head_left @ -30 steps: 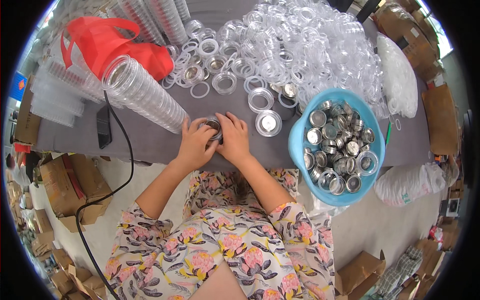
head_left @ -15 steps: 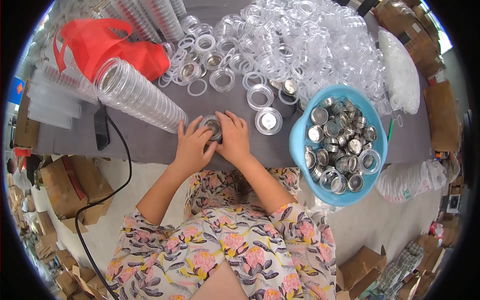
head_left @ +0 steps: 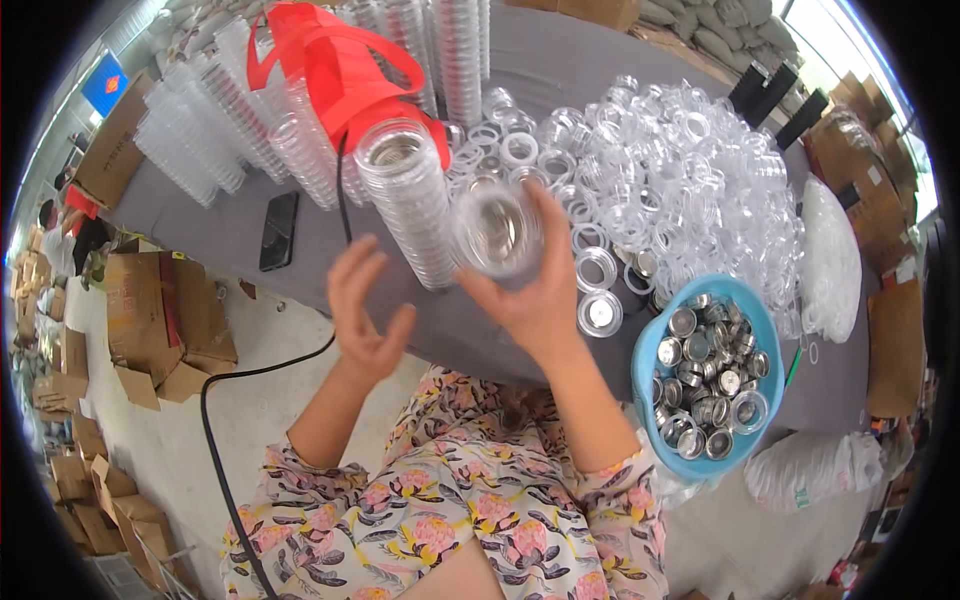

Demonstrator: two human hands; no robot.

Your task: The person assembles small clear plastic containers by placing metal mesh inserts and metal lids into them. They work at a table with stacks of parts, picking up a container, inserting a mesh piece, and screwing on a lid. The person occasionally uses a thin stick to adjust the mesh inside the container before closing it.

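My right hand [head_left: 545, 300] holds up a clear round plastic case [head_left: 492, 262] with a silvery metal piece in its middle, thumb and fingers around its rim; it is slightly blurred by motion. My left hand [head_left: 362, 315] is open, fingers apart, and nothing is in it. Just behind the held case leans a tall stack of similar clear round cases [head_left: 425, 235]; the topmost shows metal inside. Right of my right hand lie a clear ring [head_left: 596, 268] and a clear case with a white-centred metal disc [head_left: 600, 313].
A blue basin [head_left: 647, 410] of silvery metal pieces stands at the table's right front edge. Behind it spreads a heap of clear plastic rings [head_left: 680, 170]. More stacks, a red bag [head_left: 345, 70], a black phone [head_left: 279, 232] and a black cable [head_left: 290, 371] are at the left.
My right hand has lifted the case off the table towards the tall stack. My left hand has let go of it and opened to the left. The view has shifted.
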